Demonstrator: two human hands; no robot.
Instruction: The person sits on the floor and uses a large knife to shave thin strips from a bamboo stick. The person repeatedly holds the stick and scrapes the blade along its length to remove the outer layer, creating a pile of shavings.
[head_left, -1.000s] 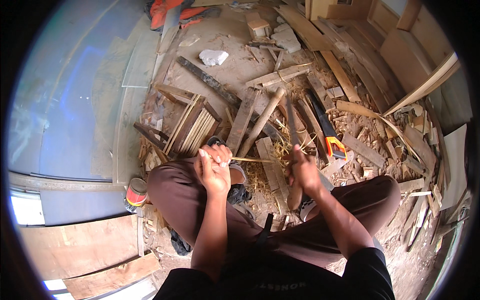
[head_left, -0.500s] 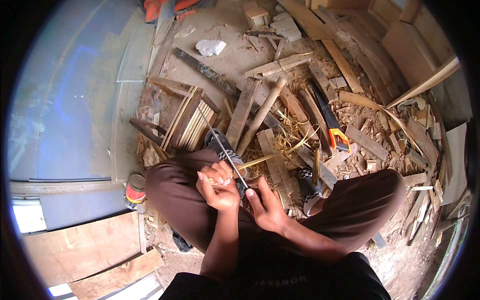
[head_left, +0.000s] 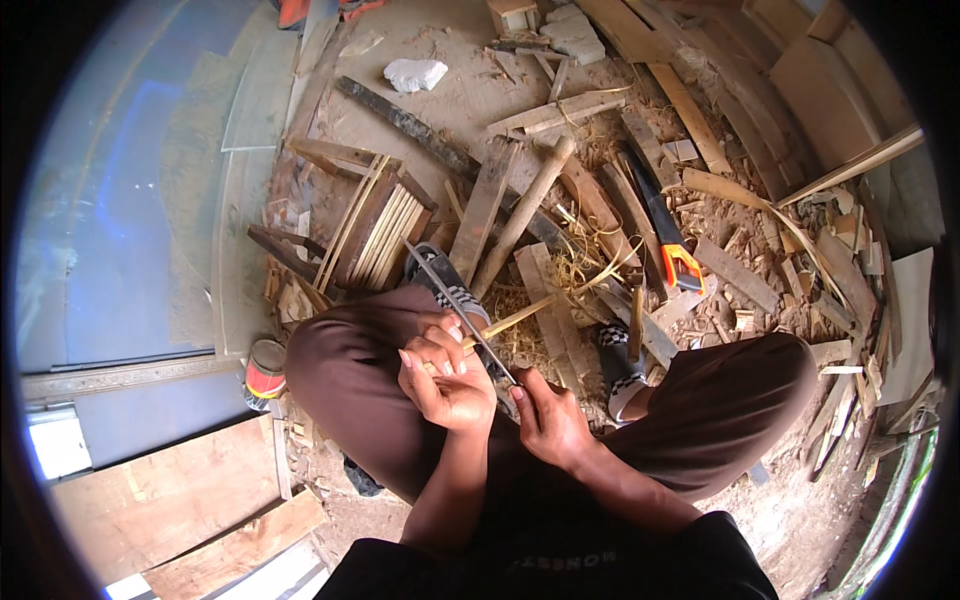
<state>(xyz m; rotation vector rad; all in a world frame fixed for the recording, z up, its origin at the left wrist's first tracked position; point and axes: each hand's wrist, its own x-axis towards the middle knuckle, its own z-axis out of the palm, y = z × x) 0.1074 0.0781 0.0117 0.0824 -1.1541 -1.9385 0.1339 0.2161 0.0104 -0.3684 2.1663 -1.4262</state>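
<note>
My left hand (head_left: pixel 448 380) is closed around a thin pale bamboo strip (head_left: pixel 520 316), which sticks out past the fingers toward the upper right. In my right hand (head_left: pixel 549 415) I grip a long, narrow knife (head_left: pixel 455 302). Its blade runs up and left, crossing the strip beside my left fingers, with the tip over my left shoe. The handle is mostly hidden inside my right hand. Both hands are above my lap, between my bent knees.
A slatted wooden piece (head_left: pixel 385 235) lies ahead on the left. An orange-handled saw (head_left: pixel 663 235) rests among wood scraps on the right. Curled shavings (head_left: pixel 600 255) lie between them. A tin can (head_left: pixel 266 372) stands by my left knee, near a glass sheet (head_left: pixel 240 230).
Both hands have shifted slightly right. The knife blade has turned, showing more of its flat side, and the bamboo strip now slants up more steeply.
</note>
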